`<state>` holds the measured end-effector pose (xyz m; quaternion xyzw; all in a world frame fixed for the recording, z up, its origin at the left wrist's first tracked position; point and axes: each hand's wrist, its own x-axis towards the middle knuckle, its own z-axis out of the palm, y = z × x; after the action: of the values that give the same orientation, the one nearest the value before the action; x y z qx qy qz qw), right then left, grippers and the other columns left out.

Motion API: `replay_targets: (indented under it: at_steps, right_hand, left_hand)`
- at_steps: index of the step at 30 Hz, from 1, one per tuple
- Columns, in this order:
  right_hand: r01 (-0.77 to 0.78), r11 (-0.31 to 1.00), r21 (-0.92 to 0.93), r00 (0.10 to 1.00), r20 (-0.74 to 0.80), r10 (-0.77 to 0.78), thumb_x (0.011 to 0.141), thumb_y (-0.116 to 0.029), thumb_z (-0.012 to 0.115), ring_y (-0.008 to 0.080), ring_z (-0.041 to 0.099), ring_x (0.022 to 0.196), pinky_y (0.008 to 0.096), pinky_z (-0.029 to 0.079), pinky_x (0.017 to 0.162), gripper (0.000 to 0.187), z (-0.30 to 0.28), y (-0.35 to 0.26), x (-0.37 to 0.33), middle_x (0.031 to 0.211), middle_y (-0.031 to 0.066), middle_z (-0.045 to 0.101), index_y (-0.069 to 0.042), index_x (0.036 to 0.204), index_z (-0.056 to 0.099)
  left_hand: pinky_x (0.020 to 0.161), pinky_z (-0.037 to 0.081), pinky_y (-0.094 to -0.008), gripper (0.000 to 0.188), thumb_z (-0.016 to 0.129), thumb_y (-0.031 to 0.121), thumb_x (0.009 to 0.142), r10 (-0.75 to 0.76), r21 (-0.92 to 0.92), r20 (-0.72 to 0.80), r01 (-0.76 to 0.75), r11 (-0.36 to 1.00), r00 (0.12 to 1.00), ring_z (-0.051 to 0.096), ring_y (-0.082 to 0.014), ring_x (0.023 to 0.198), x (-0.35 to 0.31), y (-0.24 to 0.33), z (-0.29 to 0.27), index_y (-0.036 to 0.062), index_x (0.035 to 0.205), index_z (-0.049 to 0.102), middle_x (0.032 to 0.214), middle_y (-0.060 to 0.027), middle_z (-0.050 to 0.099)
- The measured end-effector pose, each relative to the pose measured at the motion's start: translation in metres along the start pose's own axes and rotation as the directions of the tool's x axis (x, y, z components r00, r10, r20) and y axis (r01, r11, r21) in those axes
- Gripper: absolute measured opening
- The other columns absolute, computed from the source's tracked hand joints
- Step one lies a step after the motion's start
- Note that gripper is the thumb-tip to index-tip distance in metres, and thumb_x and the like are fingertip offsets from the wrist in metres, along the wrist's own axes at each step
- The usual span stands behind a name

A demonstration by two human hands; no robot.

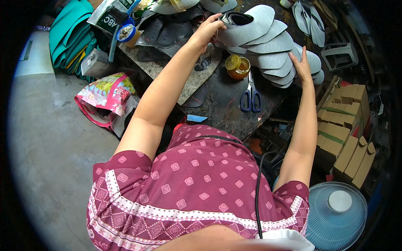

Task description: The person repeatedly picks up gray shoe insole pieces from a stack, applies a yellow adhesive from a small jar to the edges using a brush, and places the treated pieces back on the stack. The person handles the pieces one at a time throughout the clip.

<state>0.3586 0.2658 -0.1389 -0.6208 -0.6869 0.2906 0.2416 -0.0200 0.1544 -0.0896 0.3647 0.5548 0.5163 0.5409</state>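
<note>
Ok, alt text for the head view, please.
Both hands reach over a dark workbench: the left hand grips the top of a fanned stack of grey insoles, the right hand rests against it. Scissors lie nearby.

Even daylight here, soft shadows; centre stays sharp; fisheye bends the edges; corners fall to black vignette.

Person is wearing a short-sleeved maroon top (197,184) with small pink diamond motifs, plus white-and-pink patterned bands running across the sleeve hems and lower edge. Forearms are showing bare below the sleeves. A thin black cable (258,188) is running down the right side of the chest.
</note>
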Motion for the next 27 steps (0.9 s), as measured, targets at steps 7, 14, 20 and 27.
replay_targets:
  at_steps: [7,14,20,27]
  right_hand:
    - [0.107,0.986,-0.128,0.991,-0.070,-0.116,0.079,-0.056,0.072,0.0430,0.046,0.132,0.0446,0.039,0.107,0.108,0.004,-0.012,-0.021,0.148,0.0295,0.039,-0.013,0.158,0.013]
    - [0.557,0.718,-0.418,0.756,-0.103,-0.647,0.083,-0.033,0.074,0.0371,0.057,0.109,0.0449,0.046,0.095,0.079,-0.005,-0.106,-0.081,0.122,0.0210,0.061,-0.014,0.149,0.037]
    - [0.611,0.731,-0.304,0.791,0.222,-0.570,0.087,-0.021,0.070,0.0254,0.060,0.109,0.0369,0.047,0.095,0.046,0.012,-0.155,-0.142,0.114,0.0088,0.067,-0.017,0.132,0.061]
    - [0.587,0.778,-0.224,0.807,0.242,-0.538,0.085,-0.024,0.070,0.0258,0.063,0.101,0.0370,0.051,0.089,0.044,0.023,-0.157,-0.158,0.108,0.0075,0.069,-0.016,0.128,0.062]
  left_hand:
    - [0.074,0.044,-0.0325,0.069,0.065,0.023,0.076,-0.011,-0.054,-0.118,0.004,0.999,0.993,0.054,-0.0189,0.094,-0.024,-0.007,-0.001,0.0110,0.142,0.046,0.110,-0.0100,0.058]
    - [0.089,0.050,-0.0420,0.038,0.066,0.025,0.084,-0.319,-0.301,0.103,0.335,0.893,0.942,0.061,-0.0289,0.099,-0.017,-0.013,-0.009,0.0028,0.110,0.051,0.105,-0.0140,0.058]
    - [0.088,0.050,-0.0440,0.026,0.067,0.015,0.082,-0.170,-0.421,0.003,0.155,0.894,0.985,0.060,-0.0269,0.094,-0.033,-0.002,-0.003,0.0030,0.102,0.055,0.100,-0.0122,0.058]
    - [0.079,0.045,-0.0377,0.025,0.071,0.022,0.080,-0.167,-0.357,-0.046,0.140,0.923,0.985,0.056,-0.0219,0.087,-0.048,0.006,-0.002,0.0080,0.096,0.060,0.090,-0.0059,0.060]
